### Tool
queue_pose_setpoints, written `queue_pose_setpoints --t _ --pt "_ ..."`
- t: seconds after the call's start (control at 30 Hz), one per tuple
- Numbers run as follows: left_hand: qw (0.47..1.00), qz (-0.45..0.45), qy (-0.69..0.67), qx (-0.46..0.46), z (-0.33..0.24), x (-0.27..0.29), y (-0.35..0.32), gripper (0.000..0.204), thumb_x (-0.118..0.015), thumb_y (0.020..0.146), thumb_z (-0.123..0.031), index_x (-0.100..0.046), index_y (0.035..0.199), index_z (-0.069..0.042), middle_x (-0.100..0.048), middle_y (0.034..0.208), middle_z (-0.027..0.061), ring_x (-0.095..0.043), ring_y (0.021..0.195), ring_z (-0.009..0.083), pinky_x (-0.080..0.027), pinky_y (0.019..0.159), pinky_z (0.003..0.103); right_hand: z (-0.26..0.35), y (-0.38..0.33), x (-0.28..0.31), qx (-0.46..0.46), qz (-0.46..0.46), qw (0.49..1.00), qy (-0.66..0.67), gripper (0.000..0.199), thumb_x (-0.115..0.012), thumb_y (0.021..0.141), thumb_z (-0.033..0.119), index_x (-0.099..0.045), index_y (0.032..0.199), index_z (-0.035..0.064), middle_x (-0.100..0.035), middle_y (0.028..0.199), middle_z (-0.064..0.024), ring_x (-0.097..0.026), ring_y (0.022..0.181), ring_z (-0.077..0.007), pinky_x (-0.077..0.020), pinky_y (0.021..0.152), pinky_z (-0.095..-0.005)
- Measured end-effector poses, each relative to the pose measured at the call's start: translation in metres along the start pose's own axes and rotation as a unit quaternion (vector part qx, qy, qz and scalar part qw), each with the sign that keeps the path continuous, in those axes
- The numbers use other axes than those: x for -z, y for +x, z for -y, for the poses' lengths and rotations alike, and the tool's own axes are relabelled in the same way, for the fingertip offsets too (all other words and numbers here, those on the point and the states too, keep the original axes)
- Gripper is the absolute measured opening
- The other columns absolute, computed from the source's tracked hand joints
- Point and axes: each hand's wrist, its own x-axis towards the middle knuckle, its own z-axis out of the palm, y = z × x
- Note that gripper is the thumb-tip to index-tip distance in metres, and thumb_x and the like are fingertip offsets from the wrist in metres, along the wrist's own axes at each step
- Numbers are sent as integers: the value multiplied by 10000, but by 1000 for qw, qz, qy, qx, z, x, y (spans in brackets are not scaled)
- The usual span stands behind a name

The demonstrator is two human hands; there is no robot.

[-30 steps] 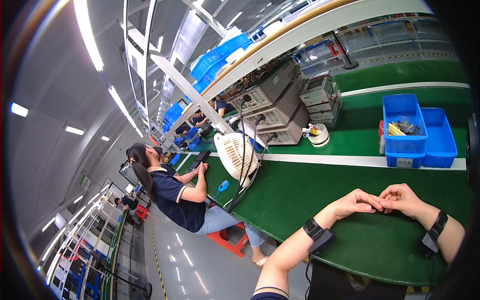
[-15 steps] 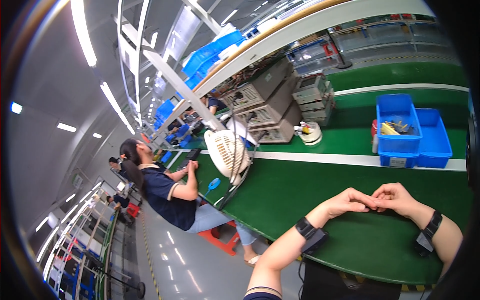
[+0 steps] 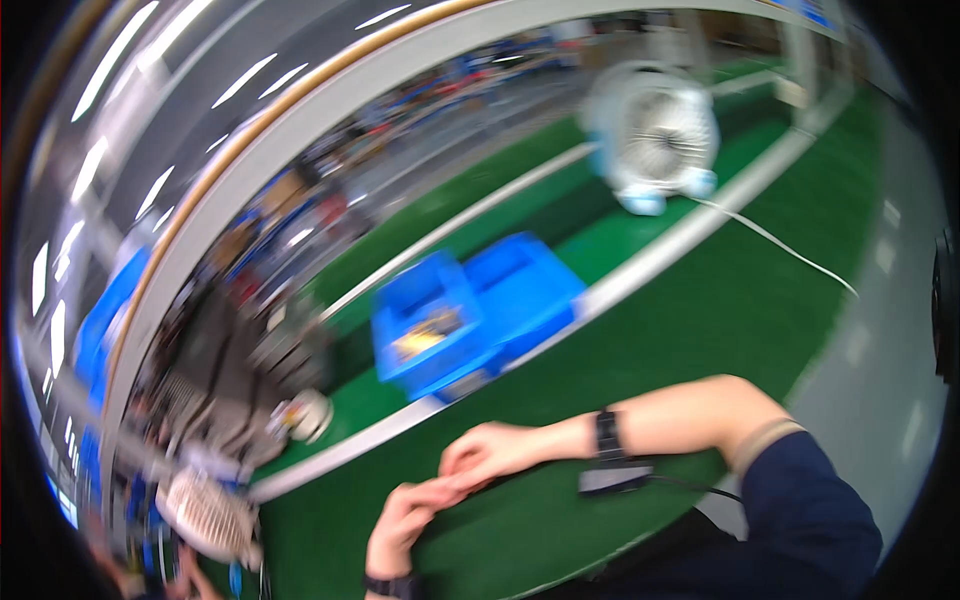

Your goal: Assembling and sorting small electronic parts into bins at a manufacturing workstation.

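Note:
My left hand point(image 3: 402, 514) and my right hand point(image 3: 488, 456) meet at the fingertips above the green tabletop point(image 3: 590, 470). The fingers of both are bent and pressed together, and I see no object between them. A black wrist strap with a dark box point(image 3: 614, 478) sits on my right forearm, with a cable running from it. Another black strap point(image 3: 388, 586) is on my left wrist. Beyond my hands stands a blue bin point(image 3: 425, 345) with small yellow pieces in it, beside a second blue bin point(image 3: 530, 305).
A white and light-blue fan point(image 3: 655, 140) stands at the far right, its white cord point(image 3: 775, 240) trailing over the table. A cream fan point(image 3: 207, 513) is at the lower left, near a blurred person's arm. Grey stacked equipment point(image 3: 215, 370) and a round white container point(image 3: 308, 415) stand at left.
The view has swung to the right, so the bins and cream fan sit further left and the other fan has come into view. My hands stay together at the fingertips.

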Motion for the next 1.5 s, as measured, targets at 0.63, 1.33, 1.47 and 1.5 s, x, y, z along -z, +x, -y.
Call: queue_pose_setpoints --t 0.63,1.33,1.47,1.5 --pt "965 -196 64 163 -25 -31 -6 481 -444 891 -393 -426 1272 -100 -420 1312 146 -401 1203 269 -292 984 414 -34 42 -6 129 -124 975 -132 394 -743 679 412 -641 716 33 -610 609 -20 -572 552 -75 -437 466 -222" --pt "981 -49 -31 186 -27 -11 12 441 -636 810 -265 -528 1173 -39 -546 1165 80 -520 1063 179 -482 835 319 19 -4 -9 -29 -36 987 -153 262 -694 774 177 -607 966 20 -644 808 -40 -595 737 -85 -485 647 -235" --pt "983 -79 -35 159 -27 -15 16 337 -628 820 -282 -599 1079 -68 -611 1042 39 -565 970 122 -507 735 263 33 -6 -18 -84 -75 991 -79 223 -693 765 124 -598 922 -2 -594 672 -6 -556 580 -56 -440 512 -187" --pt "981 -106 -39 158 -27 -15 16 285 -630 819 -289 -613 1005 -73 -626 971 34 -581 909 110 -507 703 252 31 -6 -15 -87 -71 992 -63 219 -691 761 113 -597 920 -7 -586 664 -4 -555 573 -58 -442 511 -185"
